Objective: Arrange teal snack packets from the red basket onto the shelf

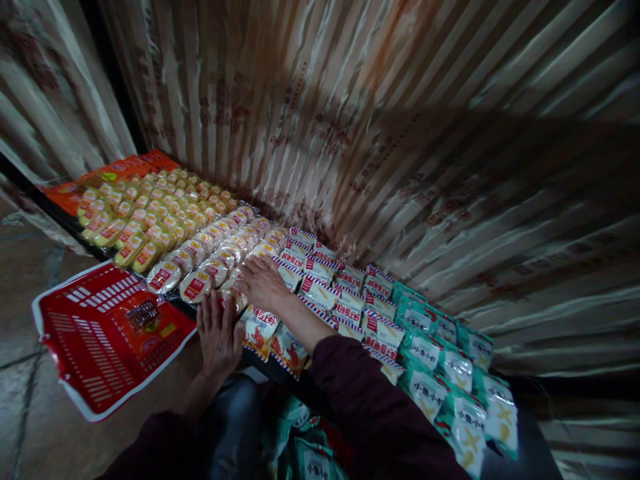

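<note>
My left hand [219, 333] is at the front edge of the shelf, palm forward and fingers stretched up against a round clear-wrapped pastry [230, 293]. My right hand [265, 281] lies on the back of the same row of round pastries, with its fingers stretched out and partly overlapping the wrappers. Neither hand appears to grasp anything. More round wrapped pastries [196, 283] stand in rows just left of my hands. White snack bags with striped edges [317, 292] lie under and beside my right forearm.
Yellow wrapped cakes [130, 240] fill the shelf's left part, beside an orange package [145, 162]. Green snack bags [425, 387] cover the right. A red basket [95, 347] sits at front left. Pleated curtain [320, 133] hangs behind. More green bags [313, 453] are below the shelf.
</note>
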A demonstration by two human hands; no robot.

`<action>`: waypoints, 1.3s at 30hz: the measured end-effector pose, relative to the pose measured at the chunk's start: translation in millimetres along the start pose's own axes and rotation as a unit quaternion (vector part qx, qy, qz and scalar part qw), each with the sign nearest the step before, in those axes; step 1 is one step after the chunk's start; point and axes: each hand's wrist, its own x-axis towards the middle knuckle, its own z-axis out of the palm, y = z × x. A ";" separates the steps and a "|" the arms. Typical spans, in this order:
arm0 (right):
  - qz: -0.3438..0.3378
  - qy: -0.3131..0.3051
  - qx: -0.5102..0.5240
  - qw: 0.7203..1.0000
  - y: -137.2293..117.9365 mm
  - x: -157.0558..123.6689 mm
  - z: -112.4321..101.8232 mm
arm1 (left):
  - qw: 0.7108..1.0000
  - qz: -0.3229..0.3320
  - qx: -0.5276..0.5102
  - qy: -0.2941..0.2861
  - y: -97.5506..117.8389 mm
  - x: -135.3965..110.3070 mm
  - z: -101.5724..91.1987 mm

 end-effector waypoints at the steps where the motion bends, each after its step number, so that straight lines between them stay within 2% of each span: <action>1: 0.012 -0.002 0.007 1.000 2.8 0.8 -0.3 | 1.000 -0.002 -0.002 0.004 1.6 -0.2 -0.7; 6: 0.096 -0.010 -0.001 0.995 21.7 8.6 -2.5 | 0.999 0.027 -0.025 -0.002 7.8 -2.0 -3.3; 14: 0.071 -0.045 0.002 0.996 35.4 15.4 -2.0 | 0.999 0.037 -0.009 -0.017 7.3 -0.2 1.5; 17: 0.110 -0.027 0.006 0.994 40.0 20.2 -2.5 | 0.999 0.038 -0.012 -0.009 7.1 0.9 0.1; 20: 0.144 -0.039 0.005 0.989 45.1 26.3 0.7 | 0.999 0.047 -0.013 -0.007 6.5 2.1 1.8; 25: 0.131 -0.044 0.009 0.990 50.9 31.0 6.7 | 0.999 0.050 -0.009 -0.005 7.4 2.6 2.7; 32: 0.198 -0.016 0.001 0.980 70.3 45.3 10.1 | 0.998 0.063 -0.007 -0.002 10.1 13.1 -5.5; 39: 0.197 -0.036 -0.008 0.980 74.0 49.1 18.0 | 0.998 0.064 -0.002 -0.005 7.8 16.1 1.9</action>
